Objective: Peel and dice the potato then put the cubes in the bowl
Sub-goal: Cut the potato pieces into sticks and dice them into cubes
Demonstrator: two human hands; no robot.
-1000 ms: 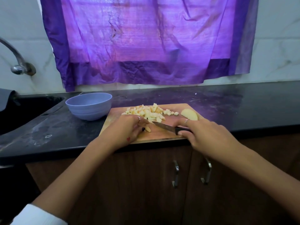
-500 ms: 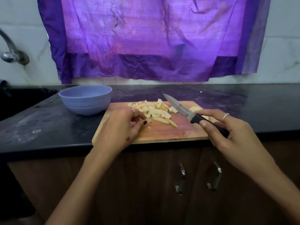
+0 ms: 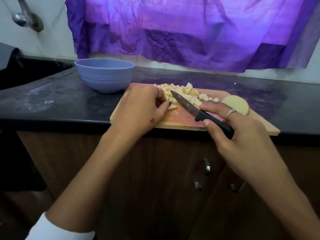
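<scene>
- We are seeing the blue bowl (image 3: 104, 74) sitting on the black counter (image 3: 52, 104), just off the far-left corner of the cutting board (image 3: 181, 118).
- Our left hand (image 3: 140, 108) is resting on the left part of the cutting board, fingers curling onto a pale potato strip (image 3: 172, 107) at the near edge of the potato cubes (image 3: 183, 93).
- The cubes are lying heaped along the board's far edge.
- Our right hand (image 3: 242, 132) is gripping the knife (image 3: 199, 111) by its black handle over the board's near right part, the blade pointing toward the heap.
- An uncut potato piece (image 3: 236, 104) is lying at the board's far-right side, beyond the right hand's fingers.
- A purple cloth (image 3: 181, 32) is hanging on the wall behind the board; brown cabinet doors (image 3: 164, 179) are showing beneath it.
</scene>
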